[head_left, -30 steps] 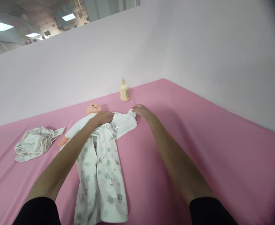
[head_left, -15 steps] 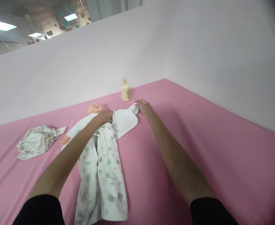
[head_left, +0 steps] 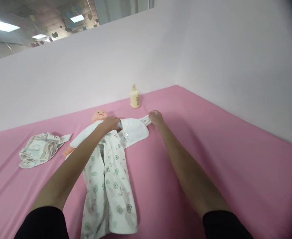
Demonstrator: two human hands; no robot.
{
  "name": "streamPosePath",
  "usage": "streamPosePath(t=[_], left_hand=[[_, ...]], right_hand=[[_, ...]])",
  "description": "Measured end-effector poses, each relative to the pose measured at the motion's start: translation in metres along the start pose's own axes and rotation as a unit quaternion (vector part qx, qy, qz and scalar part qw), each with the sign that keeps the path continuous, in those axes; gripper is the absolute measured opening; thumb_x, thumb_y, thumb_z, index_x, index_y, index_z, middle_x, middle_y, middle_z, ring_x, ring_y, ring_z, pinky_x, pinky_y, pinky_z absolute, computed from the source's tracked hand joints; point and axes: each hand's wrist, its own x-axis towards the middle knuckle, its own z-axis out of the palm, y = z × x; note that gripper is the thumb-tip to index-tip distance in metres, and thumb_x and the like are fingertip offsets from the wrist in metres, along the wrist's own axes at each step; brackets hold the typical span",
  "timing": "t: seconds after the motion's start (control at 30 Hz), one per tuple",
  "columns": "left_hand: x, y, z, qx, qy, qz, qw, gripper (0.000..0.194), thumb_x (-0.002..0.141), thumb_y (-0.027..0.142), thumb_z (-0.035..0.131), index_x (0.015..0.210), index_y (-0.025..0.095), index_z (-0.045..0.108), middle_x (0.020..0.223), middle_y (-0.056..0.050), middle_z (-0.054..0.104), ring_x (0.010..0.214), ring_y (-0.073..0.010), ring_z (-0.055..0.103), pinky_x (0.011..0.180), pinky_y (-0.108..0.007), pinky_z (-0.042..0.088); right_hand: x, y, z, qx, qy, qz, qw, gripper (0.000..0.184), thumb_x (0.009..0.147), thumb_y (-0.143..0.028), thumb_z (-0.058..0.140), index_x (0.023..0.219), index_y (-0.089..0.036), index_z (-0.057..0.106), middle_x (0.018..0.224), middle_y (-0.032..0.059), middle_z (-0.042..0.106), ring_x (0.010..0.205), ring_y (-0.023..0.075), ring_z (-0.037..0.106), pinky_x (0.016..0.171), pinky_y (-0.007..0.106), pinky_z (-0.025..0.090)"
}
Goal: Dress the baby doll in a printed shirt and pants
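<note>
A baby doll (head_left: 99,115) lies on its back, its head toward the wall. It has on a white shirt (head_left: 135,129), whose one half is spread out to the right. My right hand (head_left: 156,119) pinches the cuff of that sleeve, which shows a patterned lining, and holds it stretched. Over the doll's chest, my left hand (head_left: 111,123) has its fingers curled in at the shirt's opening; the fingertips and what they grip are hidden. White trousers (head_left: 118,186) with green animal prints cover the doll's lower body and reach toward me.
A folded printed cloth (head_left: 40,151) lies left of the doll. Near the back wall stands a cream pump bottle (head_left: 135,99). Pink sheeting (head_left: 175,186) covers the surface, and white walls (head_left: 106,66) rise behind it and on the right.
My right hand has moved a little right and down, and the sleeve, bunched before, is now drawn out straighter. My left hand stays at the doll's chest.
</note>
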Motion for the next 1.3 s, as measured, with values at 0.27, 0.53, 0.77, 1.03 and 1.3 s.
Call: streamPosePath(t=[0.27,0.53,0.77,1.03,1.3], left_hand=[[0.008,0.012,0.005,0.011,-0.011,0.004,1.0,0.045,0.08,0.029,0.056,0.123,0.018,0.057,0.119,-0.016,0.06,0.108,-0.0308,0.061,0.092,-0.042,0.046],[0.011,0.016,0.004,0.018,-0.006,-0.003,1.0,0.039,0.086,0.029,0.051,0.124,0.024,0.057,0.121,-0.014,0.057,0.116,-0.0306,0.056,0.099,-0.046,0.043],[0.008,0.013,-0.002,-0.006,-0.001,0.015,1.0,0.038,0.087,0.029,0.047,0.122,0.02,0.059,0.118,-0.013,0.057,0.108,-0.0283,0.06,0.092,-0.04,0.047],[0.002,0.01,-0.011,-0.046,-0.013,0.016,0.999,0.037,0.09,0.036,0.045,0.123,0.022,0.057,0.117,-0.01,0.061,0.102,-0.0239,0.062,0.086,-0.034,0.049],[-0.002,0.012,-0.017,-0.049,-0.029,-0.002,0.998,0.033,0.088,0.045,0.051,0.109,0.021,0.059,0.109,-0.009,0.065,0.093,-0.0228,0.064,0.078,-0.031,0.048]], right_hand=[[-0.022,-0.031,0.016,-0.215,-0.012,-0.057,0.975,0.029,0.074,-0.038,0.073,0.07,-0.019,0.052,0.102,0.0142,0.059,0.11,0.0309,0.052,0.093,0.04,0.04],[-0.038,-0.038,0.023,-0.193,-0.213,-0.028,0.957,0.046,0.063,-0.043,0.085,0.062,-0.021,0.044,0.06,-0.0025,0.043,0.065,0.0151,0.047,0.059,0.027,0.031],[-0.029,-0.033,0.007,-0.112,-0.24,0.005,0.964,0.032,0.07,-0.026,0.072,0.064,-0.021,0.041,0.057,-0.0062,0.038,0.054,0.0099,0.037,0.052,0.025,0.027],[-0.025,-0.033,-0.008,-0.053,-0.198,0.048,0.977,0.024,0.07,-0.019,0.063,0.064,-0.022,0.04,0.058,-0.0049,0.04,0.055,0.011,0.039,0.051,0.025,0.032],[-0.012,-0.02,-0.012,-0.038,-0.13,0.092,0.987,0.022,0.067,-0.011,0.058,0.067,-0.023,0.039,0.059,-0.0052,0.038,0.055,0.0123,0.043,0.054,0.027,0.04]])
